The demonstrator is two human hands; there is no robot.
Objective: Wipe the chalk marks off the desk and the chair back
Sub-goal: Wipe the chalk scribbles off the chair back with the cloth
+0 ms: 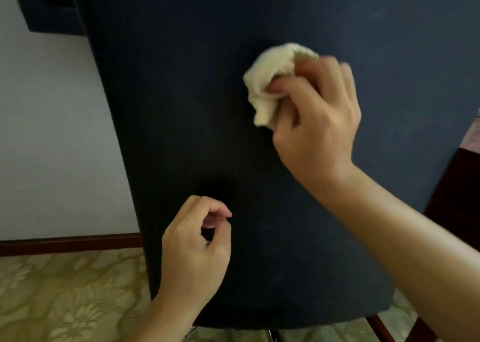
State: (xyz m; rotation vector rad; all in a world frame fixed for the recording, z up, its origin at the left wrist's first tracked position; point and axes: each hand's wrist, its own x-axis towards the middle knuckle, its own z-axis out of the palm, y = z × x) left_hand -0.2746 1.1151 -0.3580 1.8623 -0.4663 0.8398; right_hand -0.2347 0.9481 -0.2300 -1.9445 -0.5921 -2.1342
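Right hand (317, 123): fingers and thumb curled round a crumpled cream cloth (272, 82), bunched into a wad. The wad sticks out at 10 o'clock from the knuckles and is pressed flat-on against the dark chair back (181, 108). Judgement: bunching gives a firm pad, so pressure goes into the fabric rather than the cloth sliding loose; the forearm comes in from 4 o'clock, which suits sweeping strokes across the panel.

Left hand (197, 240): at 7 o'clock from the cloth, well apart from it. Fingers loosely curled, thumb and forefinger tips near each other, nothing held. It hovers in front of the lower chair back; contact with the fabric cannot be told. Judgement: idle, or ready to steady the chair against the wiping push.

Chair back: fills most of the view, dark blue-black fabric, upright, lower edge curved at 6 o'clock. Faint pale smears show toward 1 o'clock from the cloth, near the upper right, and a weak haze at 5 o'clock, lower right. Judgement: likely chalk residue; the middle of the panel reads clean, so this part of the task looks well along, with those patches left.

Table: not identifiable in view; its state cannot be told.

Surroundings: pale wall (46, 134) at 9 o'clock, a dark wood skirting board (67, 243) below it, patterned yellow-green carpet (65, 297) at 7 o'clock. Dark reddish wooden furniture (457, 199) at 3 o'clock, just behind the chair edge.
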